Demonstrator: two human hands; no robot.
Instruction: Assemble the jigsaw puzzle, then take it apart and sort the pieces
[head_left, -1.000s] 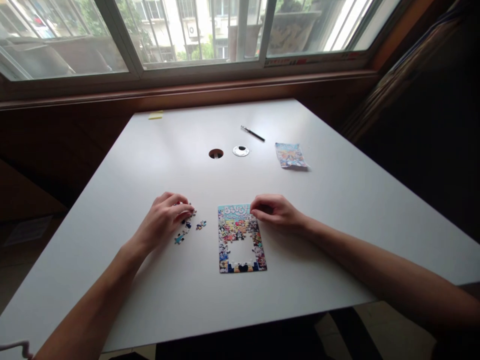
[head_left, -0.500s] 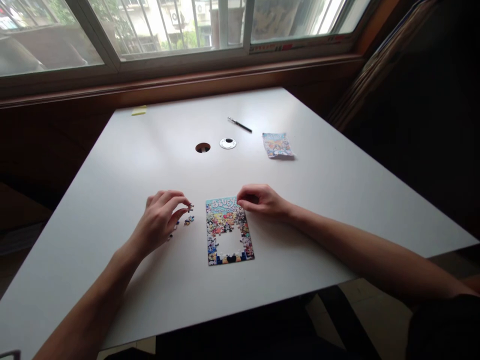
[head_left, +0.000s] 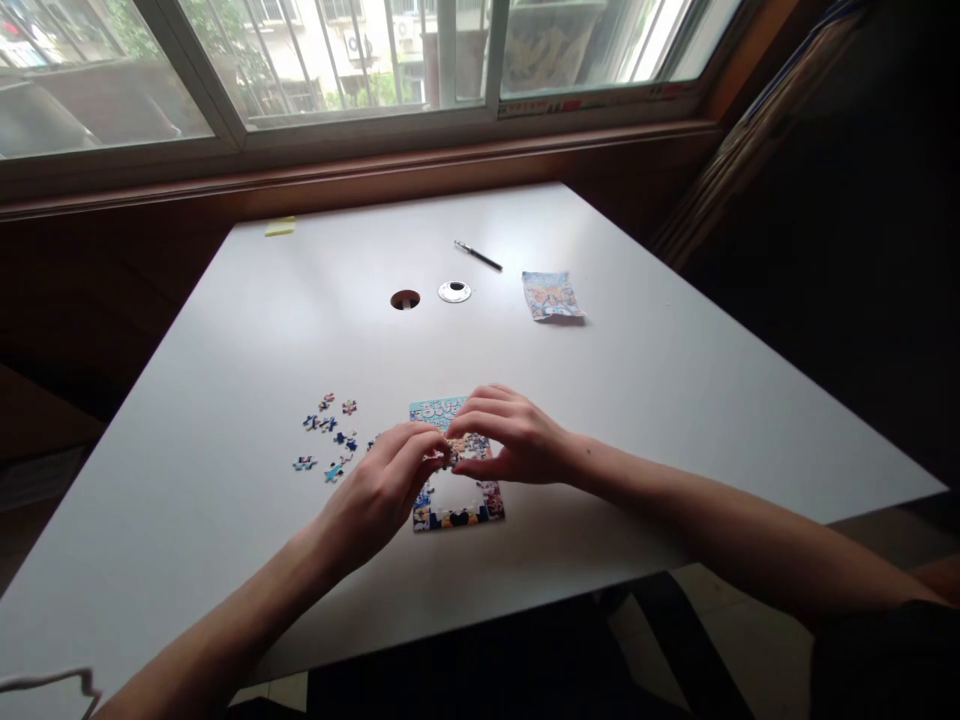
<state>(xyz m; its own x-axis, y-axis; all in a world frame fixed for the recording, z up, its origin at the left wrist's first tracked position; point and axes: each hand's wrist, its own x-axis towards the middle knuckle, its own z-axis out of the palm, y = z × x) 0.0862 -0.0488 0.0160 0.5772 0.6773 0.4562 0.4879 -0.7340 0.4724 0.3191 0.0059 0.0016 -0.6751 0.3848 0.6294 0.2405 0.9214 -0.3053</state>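
jigsaw (head_left: 474, 447) underneath, left hand (head_left: 388, 478) in narrow grip on a piece (head_left: 449, 456) (mostly hidden), right hand (head_left: 519, 436) parted wider

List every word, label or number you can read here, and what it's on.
"B": start of the large title on the jigsaw puzzle; letters after it are unclear, partly behind the right hand.
Too small: lettering under that title.
Too blurred: lettering on the printed sheet; marks on the window-frame strip.
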